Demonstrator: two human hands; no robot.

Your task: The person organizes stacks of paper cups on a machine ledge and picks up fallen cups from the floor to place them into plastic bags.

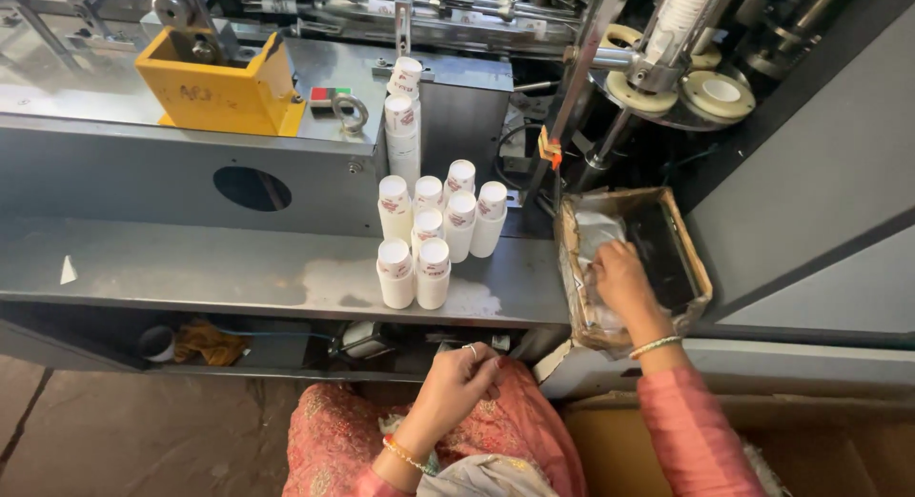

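My right hand (624, 280) lay flat, fingers spread, on the crinkled clear plastic liner (596, 232) inside the worn cardboard box (692, 259). It looked light, limp and slippery, best pinched at its edge. My left hand (456, 383) rested loosely curled, empty, on my lap.

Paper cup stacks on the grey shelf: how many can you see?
8 stacks of white paper cups: two in front, three in the middle, two behind, and one tall stack leaning against the machine. Others may be hidden.
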